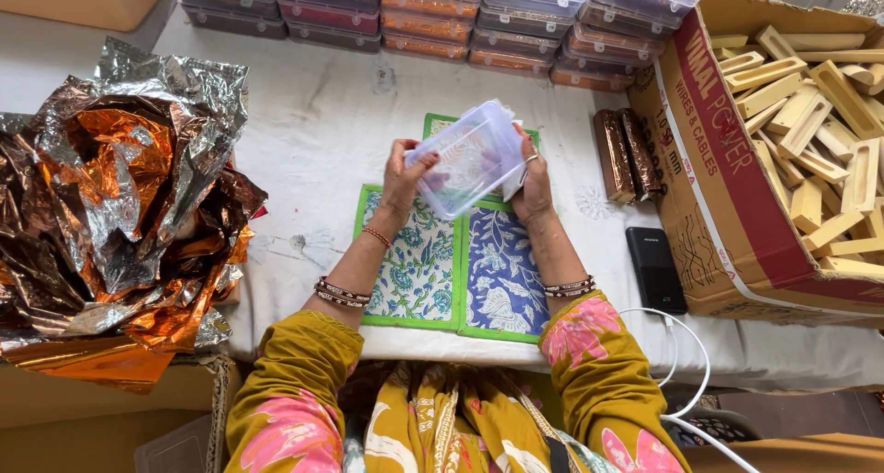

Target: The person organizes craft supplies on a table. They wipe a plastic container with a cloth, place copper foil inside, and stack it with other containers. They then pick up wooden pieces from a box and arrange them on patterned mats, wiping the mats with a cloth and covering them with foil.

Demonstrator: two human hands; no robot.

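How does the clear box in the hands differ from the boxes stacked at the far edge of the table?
The clear plastic box is held tilted between the left hand and right hand; the stacked boxes lie flat in rows. It looks see-through and empty; they show reddish-orange contents. Both are lidded clear plastic.

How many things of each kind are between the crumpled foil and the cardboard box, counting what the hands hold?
Clear plastic box, held by both hands: 1
Patterned cloth panels with green borders: 3
Brown foil-wrapped bars: 2
Black power bank: 1
Total: 7
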